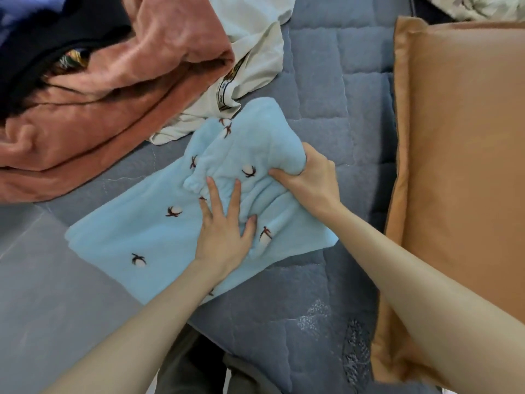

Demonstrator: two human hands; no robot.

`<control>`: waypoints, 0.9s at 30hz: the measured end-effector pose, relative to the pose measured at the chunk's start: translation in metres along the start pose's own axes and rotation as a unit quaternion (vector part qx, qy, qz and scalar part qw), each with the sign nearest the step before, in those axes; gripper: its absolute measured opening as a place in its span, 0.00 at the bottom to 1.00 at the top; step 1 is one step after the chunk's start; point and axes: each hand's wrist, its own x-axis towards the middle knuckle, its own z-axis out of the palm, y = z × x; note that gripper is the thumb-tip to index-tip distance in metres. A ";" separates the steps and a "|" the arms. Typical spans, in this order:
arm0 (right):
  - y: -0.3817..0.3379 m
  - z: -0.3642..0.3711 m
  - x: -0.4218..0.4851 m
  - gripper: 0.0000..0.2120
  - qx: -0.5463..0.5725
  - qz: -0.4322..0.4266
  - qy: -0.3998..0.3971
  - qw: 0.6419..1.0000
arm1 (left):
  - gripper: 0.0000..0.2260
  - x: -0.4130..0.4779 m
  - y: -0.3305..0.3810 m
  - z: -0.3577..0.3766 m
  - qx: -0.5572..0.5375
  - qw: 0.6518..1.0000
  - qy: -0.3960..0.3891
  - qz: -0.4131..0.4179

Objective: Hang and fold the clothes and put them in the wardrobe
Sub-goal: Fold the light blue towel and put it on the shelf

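Observation:
A light blue fleece garment with small dark embroidered motifs lies partly folded on the blue quilted bed. My left hand presses flat on its middle with the fingers spread. At the garment's right side, my right hand grips a bunched fold of it, thumb underneath. The far end of the blue garment is rumpled and doubled over.
A pile of clothes sits at the upper left: a rust-pink plush piece, a black one and a cream T-shirt. An orange-brown pillow stands along the right. The quilted bed cover shows between them.

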 end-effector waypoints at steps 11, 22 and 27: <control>-0.024 -0.127 -0.004 0.25 -0.137 -0.057 0.139 0.979 | 0.29 0.055 0.123 0.023 0.082 0.992 -0.061 0.070; -0.042 0.033 -0.075 0.15 0.147 0.056 -0.166 0.973 | 0.15 -0.041 -0.073 -0.061 -0.121 0.987 -0.090 -0.057; -0.045 0.040 -0.066 0.17 -0.045 -0.129 0.146 0.980 | 0.34 -0.023 -0.053 -0.098 -0.451 0.851 -0.123 -0.238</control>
